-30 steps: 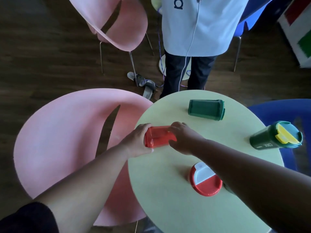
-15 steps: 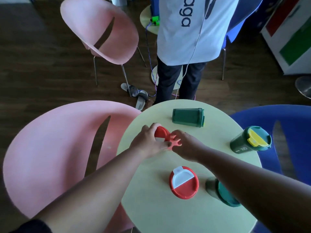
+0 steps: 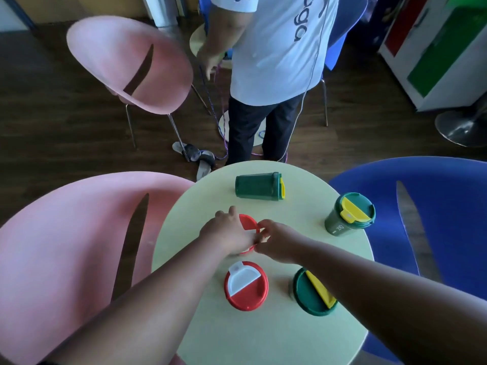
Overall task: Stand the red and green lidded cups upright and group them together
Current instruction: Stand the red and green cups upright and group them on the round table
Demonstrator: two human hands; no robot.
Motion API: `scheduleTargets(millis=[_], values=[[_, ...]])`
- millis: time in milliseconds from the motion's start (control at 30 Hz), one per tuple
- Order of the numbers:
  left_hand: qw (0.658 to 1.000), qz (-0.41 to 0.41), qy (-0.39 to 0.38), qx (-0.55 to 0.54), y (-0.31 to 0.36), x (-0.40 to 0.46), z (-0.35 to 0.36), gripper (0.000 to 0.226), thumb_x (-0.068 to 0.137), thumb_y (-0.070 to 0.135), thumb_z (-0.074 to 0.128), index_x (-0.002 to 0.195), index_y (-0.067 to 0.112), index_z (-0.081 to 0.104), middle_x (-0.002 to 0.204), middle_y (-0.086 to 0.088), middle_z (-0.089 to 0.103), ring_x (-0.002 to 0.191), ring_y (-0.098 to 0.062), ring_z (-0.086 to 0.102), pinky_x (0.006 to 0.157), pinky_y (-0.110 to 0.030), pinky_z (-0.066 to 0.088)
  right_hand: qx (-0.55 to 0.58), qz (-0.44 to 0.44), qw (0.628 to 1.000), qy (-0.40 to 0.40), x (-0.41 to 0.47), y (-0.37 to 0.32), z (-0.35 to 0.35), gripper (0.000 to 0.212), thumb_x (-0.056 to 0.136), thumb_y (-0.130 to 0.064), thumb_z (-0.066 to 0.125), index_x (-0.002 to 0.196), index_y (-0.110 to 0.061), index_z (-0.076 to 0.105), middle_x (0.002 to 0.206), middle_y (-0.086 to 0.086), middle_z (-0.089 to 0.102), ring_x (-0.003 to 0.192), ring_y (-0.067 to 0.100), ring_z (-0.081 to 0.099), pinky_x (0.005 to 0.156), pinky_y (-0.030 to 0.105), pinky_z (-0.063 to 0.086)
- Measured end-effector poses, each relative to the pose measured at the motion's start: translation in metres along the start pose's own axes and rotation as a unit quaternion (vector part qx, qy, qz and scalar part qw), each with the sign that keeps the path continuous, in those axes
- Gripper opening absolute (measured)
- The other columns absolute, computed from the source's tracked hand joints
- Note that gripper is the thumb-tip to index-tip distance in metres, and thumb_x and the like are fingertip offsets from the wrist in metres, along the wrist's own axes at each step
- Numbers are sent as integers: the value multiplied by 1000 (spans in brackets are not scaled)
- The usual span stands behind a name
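Gripping hands, left and right, both curled around one upright red cup on the table.

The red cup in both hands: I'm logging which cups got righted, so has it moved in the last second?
Yes. The red cup in both hands lay on its side; now it stands lid-up, just beyond the upright red cup, on the table.

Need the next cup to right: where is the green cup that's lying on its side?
In the head view, the tipped green cup lies at the table's far edge, beyond both hands, left of the upright green cup.
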State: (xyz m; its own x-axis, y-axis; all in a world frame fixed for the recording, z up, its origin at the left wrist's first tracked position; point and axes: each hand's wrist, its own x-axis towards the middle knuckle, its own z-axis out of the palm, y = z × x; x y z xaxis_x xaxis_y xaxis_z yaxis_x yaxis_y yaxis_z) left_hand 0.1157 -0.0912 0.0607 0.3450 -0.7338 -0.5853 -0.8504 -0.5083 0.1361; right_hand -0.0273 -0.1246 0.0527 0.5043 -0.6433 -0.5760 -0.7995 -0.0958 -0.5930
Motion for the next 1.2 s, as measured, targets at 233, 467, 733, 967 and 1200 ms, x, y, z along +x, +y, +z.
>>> scheduleTargets(millis=[233, 467, 733, 967, 1200], values=[[998, -35, -43, 6, -1, -3, -3, 99, 59, 86, 55, 124, 15, 37, 100, -9, 63, 76, -29, 65, 56, -29, 46, -14, -6, 1000, -15, 0, -3, 0, 53, 87, -31, 65, 136, -19, 50, 127, 3, 61, 110, 21, 58, 79, 27, 44], [997, -12, -44, 68, -6, 3, -11, 110, 52, 95, 43, 130, 19, 42, 117, -5, 62, 102, -28, 62, 74, -35, 47, -13, 6, 1000, -11, 5, -4, 0, 50, 88, -29, 63, 135, -20, 51, 127, 2, 61, 106, 19, 56, 78, 27, 43], [996, 46, -18, 79, -18, 28, -20, 90, 67, 97, 26, 109, 23, 57, 108, 2, 64, 97, -23, 60, 77, -34, 48, 6, 39, 999, 10, 28, 14, -13, 32, 90, -20, 55, 122, -21, 61, 115, 3, 67, 99, 20, 61, 82, 30, 50], [970, 207, 124, 2, 3, 87, -27, 50, 85, 56, 63, 125, 28, 53, 125, 3, 54, 115, -22, 52, 89, -38, 49, 395, 212, 885, 123, 73, 47, -42, 16, 95, -15, 53, 105, -6, 62, 97, 13, 66, 80, 24, 62, 63, 31, 50], [947, 278, 108, 122, 47, 148, -24, 93, 74, 63, 68, 150, 30, 26, 149, 0, 42, 134, -27, 41, 104, -44, 36, 565, 256, 774, 132, 113, 56, -33, 20, 99, -27, 52, 110, -11, 54, 107, 16, 64, 94, 29, 65, 74, 35, 54]])
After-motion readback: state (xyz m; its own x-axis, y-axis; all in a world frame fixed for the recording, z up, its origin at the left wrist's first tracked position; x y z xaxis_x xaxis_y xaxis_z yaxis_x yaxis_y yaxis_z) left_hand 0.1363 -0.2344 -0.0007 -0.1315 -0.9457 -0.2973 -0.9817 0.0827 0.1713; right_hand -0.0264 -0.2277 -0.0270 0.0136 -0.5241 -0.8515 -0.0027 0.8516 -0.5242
